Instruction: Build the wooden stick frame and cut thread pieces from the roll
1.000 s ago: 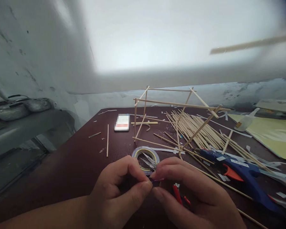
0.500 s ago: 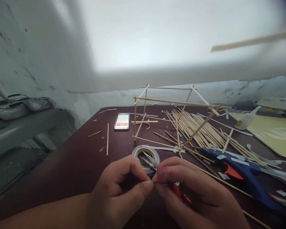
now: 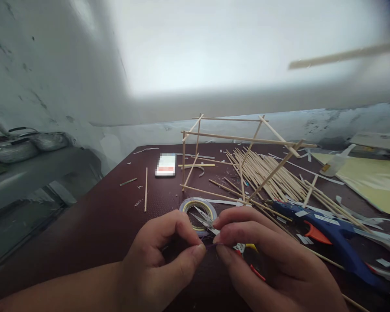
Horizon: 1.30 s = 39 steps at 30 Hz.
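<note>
My left hand (image 3: pixel 164 255) and my right hand (image 3: pixel 266 255) meet low in the middle, both pinched on a thin dark thread (image 3: pixel 211 245) stretched between their fingertips. Small red-handled snips (image 3: pixel 251 260) sit in my right palm, their metal blades (image 3: pixel 203 219) pointing up-left. Just behind the fingers a roll of tape (image 3: pixel 198 209) lies flat on the dark brown table (image 3: pixel 117 216). Farther back stands a house-shaped frame of thin wooden sticks (image 3: pixel 237 156).
A pile of loose wooden sticks (image 3: pixel 273 177) lies behind and right of the frame. A blue glue gun (image 3: pixel 331 234) rests at right among paper scraps. Yellow sheets (image 3: pixel 373 182) and a glue bottle (image 3: pixel 336 162) lie far right. A small box (image 3: pixel 166 165) sits mid-table. A shelf (image 3: pixel 26 169) stands left.
My right hand has tilted a little, showing more of the snips' handle and a yellow part. The gap between the pinching fingertips has widened slightly. The left hand has barely moved.
</note>
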Tool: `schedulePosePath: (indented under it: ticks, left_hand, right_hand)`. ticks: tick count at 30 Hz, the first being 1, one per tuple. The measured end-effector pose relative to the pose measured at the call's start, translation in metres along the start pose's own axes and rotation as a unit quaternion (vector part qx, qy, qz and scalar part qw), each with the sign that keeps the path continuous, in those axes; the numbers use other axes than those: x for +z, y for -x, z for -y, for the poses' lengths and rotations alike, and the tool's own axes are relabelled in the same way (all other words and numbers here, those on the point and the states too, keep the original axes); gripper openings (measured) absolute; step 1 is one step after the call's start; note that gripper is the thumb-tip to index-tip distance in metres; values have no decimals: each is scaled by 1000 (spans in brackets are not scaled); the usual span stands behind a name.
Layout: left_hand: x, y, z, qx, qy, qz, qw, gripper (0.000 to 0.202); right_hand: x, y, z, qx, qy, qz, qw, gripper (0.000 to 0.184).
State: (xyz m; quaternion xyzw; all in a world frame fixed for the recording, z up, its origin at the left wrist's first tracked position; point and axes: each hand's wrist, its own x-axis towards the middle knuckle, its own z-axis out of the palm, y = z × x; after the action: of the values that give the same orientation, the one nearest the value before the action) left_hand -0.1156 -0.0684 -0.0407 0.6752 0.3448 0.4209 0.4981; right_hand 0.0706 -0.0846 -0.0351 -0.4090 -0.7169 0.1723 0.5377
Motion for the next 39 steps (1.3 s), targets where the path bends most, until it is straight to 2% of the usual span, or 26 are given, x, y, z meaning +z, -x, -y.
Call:
schedulePosePath:
  ticks: [9,14,17,24,26,29,31,35,37,39]
  left_hand:
    - [0,1,1,-5,-2,8,1000,20]
    - [-1,2,-1,-8,-10,-1,1000,20]
    - [0,1,-2,-12,-9,-5,1000,21]
    - [-1,3,4,32,-59,21,998,17]
    - [0,3,5,45,-71,12,996,15]
    - [2,3,6,78,-62,5,995,13]
    - [4,3,7,99,-54,8,994,10]
    - [4,4,8,107,-61,3,992,10]
    - [4,3,7,124,-66,-1,990,10]
    - [4,1,4,159,-79,0,984,13]
  right_hand:
    - [0,2,1,0,-6,1,1000,17]
    - [1,6,-2,7,-4,-26,1000,32]
    - [2,6,0,6,-7,-26,1000,35]
    - [5,8,0,23,-85,8,996,36]
    - [5,9,0,33,-95,9,995,35]
    - [5,9,2,62,-112,2,992,30]
    - [5,8,4,108,-140,-3,984,21]
    - [4,7,6,221,-236,20,946,13]
    - [4,7,5,238,-261,43,934,14]
    - [3,8,4,227,-250,61,939,16]
